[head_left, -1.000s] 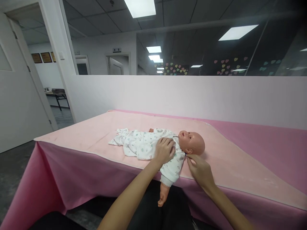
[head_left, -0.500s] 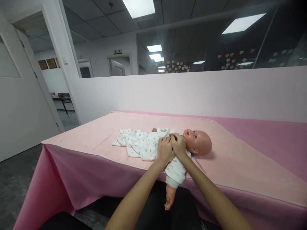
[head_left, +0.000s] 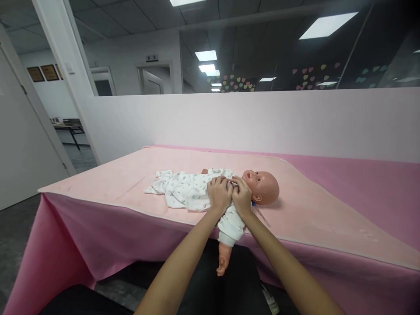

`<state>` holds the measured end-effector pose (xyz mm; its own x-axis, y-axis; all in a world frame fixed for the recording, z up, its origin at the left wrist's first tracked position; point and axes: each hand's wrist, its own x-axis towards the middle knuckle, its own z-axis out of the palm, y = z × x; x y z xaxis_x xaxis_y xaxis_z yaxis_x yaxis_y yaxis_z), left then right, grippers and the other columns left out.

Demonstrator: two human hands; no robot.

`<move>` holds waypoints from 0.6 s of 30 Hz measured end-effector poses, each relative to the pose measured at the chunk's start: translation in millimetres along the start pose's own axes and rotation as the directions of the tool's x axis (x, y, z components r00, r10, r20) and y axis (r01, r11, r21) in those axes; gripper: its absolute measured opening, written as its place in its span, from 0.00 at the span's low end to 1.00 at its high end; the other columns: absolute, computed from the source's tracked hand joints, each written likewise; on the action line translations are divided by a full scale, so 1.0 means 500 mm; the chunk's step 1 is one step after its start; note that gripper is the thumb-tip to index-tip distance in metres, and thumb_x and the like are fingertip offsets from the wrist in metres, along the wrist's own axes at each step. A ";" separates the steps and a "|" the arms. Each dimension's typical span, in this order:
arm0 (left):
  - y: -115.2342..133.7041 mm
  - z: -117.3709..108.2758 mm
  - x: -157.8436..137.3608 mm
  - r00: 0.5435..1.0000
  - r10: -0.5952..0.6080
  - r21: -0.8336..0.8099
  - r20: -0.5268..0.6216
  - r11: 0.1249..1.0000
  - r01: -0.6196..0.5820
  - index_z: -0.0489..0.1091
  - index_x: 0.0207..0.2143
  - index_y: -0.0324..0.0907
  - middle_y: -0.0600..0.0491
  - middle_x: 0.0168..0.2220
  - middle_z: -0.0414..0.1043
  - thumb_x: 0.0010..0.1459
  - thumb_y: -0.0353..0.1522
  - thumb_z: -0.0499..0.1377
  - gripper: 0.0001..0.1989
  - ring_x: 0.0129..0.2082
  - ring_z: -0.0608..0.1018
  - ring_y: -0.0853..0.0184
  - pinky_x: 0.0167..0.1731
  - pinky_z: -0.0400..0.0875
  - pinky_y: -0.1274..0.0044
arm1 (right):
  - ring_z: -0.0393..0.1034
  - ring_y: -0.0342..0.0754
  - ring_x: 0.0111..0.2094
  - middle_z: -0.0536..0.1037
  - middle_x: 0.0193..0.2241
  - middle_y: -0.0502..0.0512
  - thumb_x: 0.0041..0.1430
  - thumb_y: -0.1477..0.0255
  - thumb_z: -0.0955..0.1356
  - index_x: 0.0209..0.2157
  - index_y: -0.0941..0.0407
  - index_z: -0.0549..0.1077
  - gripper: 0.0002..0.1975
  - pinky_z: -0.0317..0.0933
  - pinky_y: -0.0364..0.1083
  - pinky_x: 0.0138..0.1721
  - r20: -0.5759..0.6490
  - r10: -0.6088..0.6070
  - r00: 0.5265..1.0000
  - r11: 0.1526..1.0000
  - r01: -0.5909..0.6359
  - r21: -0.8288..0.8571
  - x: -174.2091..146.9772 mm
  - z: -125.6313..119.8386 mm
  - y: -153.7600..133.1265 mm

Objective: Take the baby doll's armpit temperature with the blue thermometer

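Observation:
A baby doll lies on its back on the peach mat, head to the right. It wears a white printed baby outfit. My left hand rests on the doll's upper chest, its fingers bent and closed on the cloth. Close beside it, my right hand pinches the outfit just below the doll's chin. The fingertips of both hands nearly meet, and what lies between them is partly hidden. One doll arm hangs over the near table edge, below my hands.
The peach mat covers much of the table, over a pink cloth that hangs down in front. A thin clear strip with a blue end lies by the doll's neck. Behind stands a white wall with a window; a door is at left.
The view has shifted, so the doll and table appear slightly further left and higher. Both hands stay at the doll's chest, and the left fingers have moved slightly on the cloth.

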<state>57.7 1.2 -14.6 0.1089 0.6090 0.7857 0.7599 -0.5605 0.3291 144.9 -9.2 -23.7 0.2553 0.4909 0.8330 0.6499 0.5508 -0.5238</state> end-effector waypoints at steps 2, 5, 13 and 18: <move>0.000 -0.004 0.000 1.000 0.001 -0.020 0.007 1.000 -0.001 0.67 0.33 0.44 0.53 0.40 0.70 0.57 0.33 0.50 0.07 0.42 0.67 0.62 0.39 0.56 0.69 | 0.67 0.48 0.42 0.73 0.38 0.59 0.49 0.81 0.55 0.31 0.57 0.71 0.16 0.61 0.48 0.45 -0.042 -0.006 0.999 1.000 0.006 -0.012 0.000 -0.002 -0.005; 0.001 -0.011 0.001 1.000 0.004 -0.066 0.011 0.998 -0.003 0.67 0.35 0.45 0.53 0.39 0.70 0.56 0.32 0.50 0.07 0.41 0.68 0.63 0.40 0.57 0.70 | 0.67 0.48 0.42 0.73 0.38 0.59 0.50 0.80 0.56 0.31 0.58 0.72 0.14 0.61 0.48 0.45 -0.093 -0.030 0.995 0.999 0.027 -0.031 0.001 -0.004 -0.014; 0.005 -0.019 0.000 1.000 -0.029 -0.104 0.008 0.994 0.030 0.67 0.35 0.45 0.54 0.38 0.71 0.56 0.32 0.52 0.06 0.41 0.68 0.64 0.42 0.56 0.71 | 0.69 0.47 0.36 0.75 0.32 0.57 0.51 0.79 0.59 0.31 0.58 0.72 0.11 0.64 0.46 0.40 -0.113 -0.055 0.992 0.998 0.054 -0.012 0.001 0.001 -0.007; 0.004 -0.017 0.001 0.999 -0.025 -0.074 0.020 0.997 0.027 0.66 0.35 0.45 0.54 0.37 0.71 0.56 0.32 0.51 0.06 0.41 0.69 0.65 0.41 0.56 0.72 | 0.69 0.46 0.33 0.76 0.29 0.55 0.50 0.80 0.60 0.29 0.57 0.72 0.11 0.64 0.46 0.38 -0.107 -0.078 0.991 0.997 0.077 -0.011 0.001 0.003 -0.002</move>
<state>54.0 -4.3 -9.4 0.1022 0.6340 0.7665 0.7128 -0.5842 0.3881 143.3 -8.5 -22.9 0.2794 0.3713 0.8855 0.6752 0.5797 -0.4561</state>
